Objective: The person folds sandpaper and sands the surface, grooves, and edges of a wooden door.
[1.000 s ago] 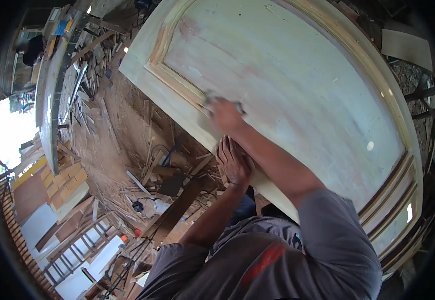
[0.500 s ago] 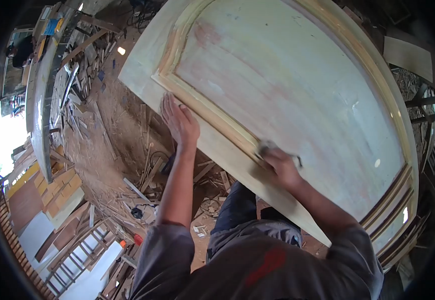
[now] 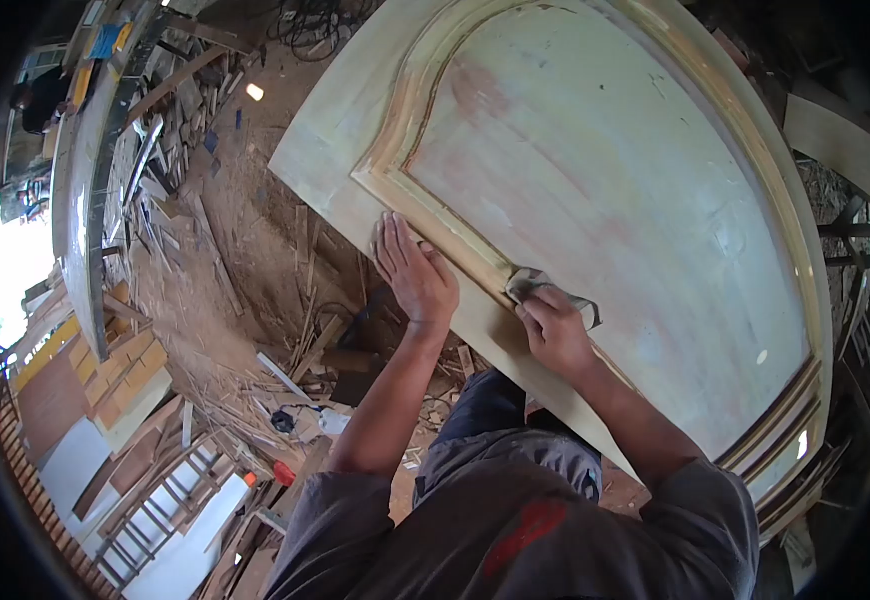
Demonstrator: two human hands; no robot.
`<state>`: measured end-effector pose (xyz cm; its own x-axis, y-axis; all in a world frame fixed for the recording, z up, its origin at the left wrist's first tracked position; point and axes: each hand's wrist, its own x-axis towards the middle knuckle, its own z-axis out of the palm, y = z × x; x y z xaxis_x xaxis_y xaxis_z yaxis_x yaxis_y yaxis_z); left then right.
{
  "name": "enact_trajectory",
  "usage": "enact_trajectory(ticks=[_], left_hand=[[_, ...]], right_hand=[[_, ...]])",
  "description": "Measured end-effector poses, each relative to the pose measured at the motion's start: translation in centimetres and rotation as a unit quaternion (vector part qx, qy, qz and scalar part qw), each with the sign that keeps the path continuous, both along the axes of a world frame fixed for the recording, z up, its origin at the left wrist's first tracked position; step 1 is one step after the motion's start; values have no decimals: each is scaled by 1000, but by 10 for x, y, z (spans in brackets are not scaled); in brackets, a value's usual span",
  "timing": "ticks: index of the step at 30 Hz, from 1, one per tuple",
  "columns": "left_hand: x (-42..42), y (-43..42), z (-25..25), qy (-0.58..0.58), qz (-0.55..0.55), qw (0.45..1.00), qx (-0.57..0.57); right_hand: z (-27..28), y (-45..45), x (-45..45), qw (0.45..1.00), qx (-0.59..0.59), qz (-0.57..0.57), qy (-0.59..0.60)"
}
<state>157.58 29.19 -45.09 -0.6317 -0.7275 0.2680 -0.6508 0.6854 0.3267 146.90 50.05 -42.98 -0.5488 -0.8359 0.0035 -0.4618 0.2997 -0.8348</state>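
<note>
A large pale wooden panel with a raised moulding around its recessed middle lies before me. My left hand rests flat on the panel's near border, fingers stretched out beside the moulding. Over the moulding's near side, my right hand grips a folded grey sheet of sandpaper. The sandpaper touches the moulding, and its loose end sticks out past my fingers. My palm hides part of the sheet.
Wood scraps and offcuts litter the brown floor. A long curved board stands at left, with stacked wooden blocks below it. At far left a person is partly visible. Cables lie behind the panel.
My right hand, blurred before, now shows sharply with the sandpaper at the moulding, slightly nearer my left hand. The view has shifted a little; my left hand stays flat on the border.
</note>
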Motion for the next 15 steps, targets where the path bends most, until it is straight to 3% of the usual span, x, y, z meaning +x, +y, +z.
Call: enact_trajectory(ticks=[3,6,9,10,15], left_hand=[[1,0,4,-1,-3,1000,25],[6,3,1,-9,7,998,54],[12,-2,-10,-21,11,998,62],[12,0,-4,-18,4,998,53],[2,-1,3,-1,5,1000,23]], right_hand=[[-18,-60,-1,997,-73,8,28],[-28,-179,-8,996,-84,-1,37],[-24,-212,-21,997,-58,45,1],[-26,-196,-16,997,-60,20,44],[-9,-43,-4,1000,-22,9,9]])
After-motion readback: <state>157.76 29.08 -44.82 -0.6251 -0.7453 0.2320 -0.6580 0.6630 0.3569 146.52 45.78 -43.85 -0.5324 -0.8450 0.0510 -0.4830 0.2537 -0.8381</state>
